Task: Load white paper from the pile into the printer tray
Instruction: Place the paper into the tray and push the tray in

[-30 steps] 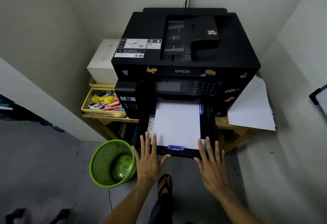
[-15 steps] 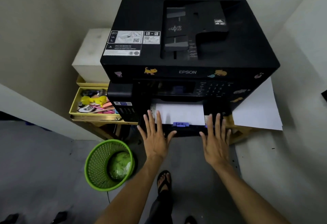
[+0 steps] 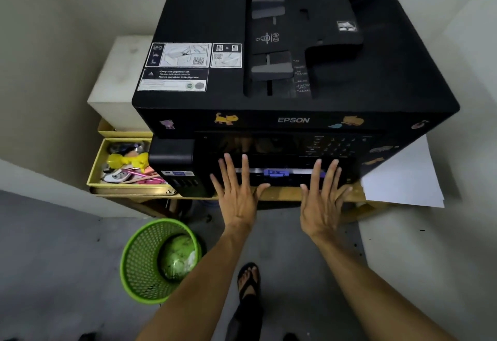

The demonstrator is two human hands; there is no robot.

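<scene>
A black Epson printer fills the upper middle of the head view, on a wooden stand. Its paper tray sits almost fully inside the printer's front; only a thin strip of white paper and a purple guide clip still show. My left hand presses flat against the tray's left front with straight, spread fingers. My right hand presses flat against the tray's right front the same way. A pile of white paper lies on the stand to the printer's right.
A yellow box of small stationery and a white box stand left of the printer. A green mesh waste bin stands on the floor at lower left. A sandalled foot is below the hands. Walls close in on both sides.
Both flat hands have pushed the loaded tray inward; the sheet of paper that lay exposed is now almost wholly inside the printer. The camera has moved closer.
</scene>
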